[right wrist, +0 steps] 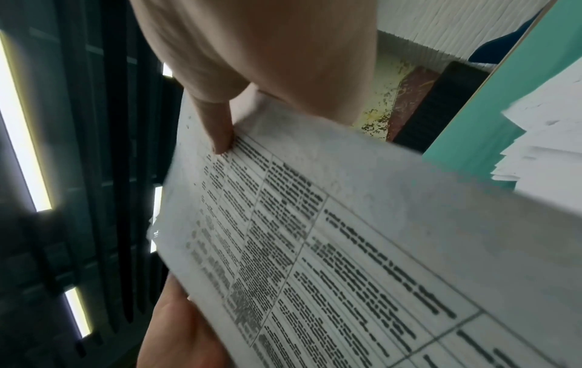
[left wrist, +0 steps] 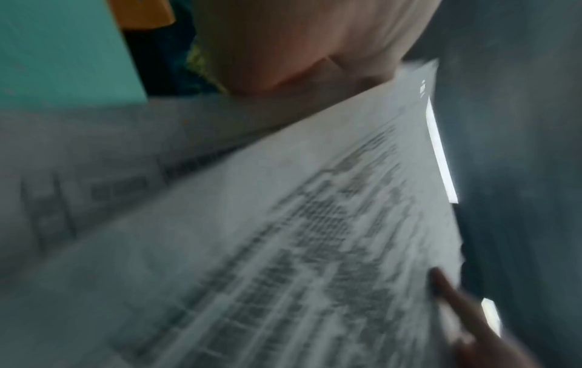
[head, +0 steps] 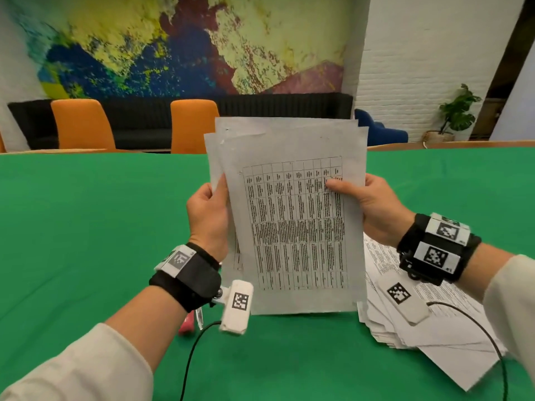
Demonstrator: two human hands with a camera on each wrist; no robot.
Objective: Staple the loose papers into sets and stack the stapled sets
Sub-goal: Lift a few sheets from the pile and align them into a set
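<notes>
Sheaf of printed sheets held upright at frame centre, long axis vertical, bottom edge just above the green worktop, top edges misaligned. Left hand pinches the left edge, right hand the right, thumbs in front. Stapler lower left, nearer the left hand, so likely squaring comes first. Loose-paper pile lower right. Right wrist view shows the thumb on the table print; left wrist view is blurred.

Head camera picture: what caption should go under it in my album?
Both hands, left and right, hold printed sheets upright above a green table.
</notes>
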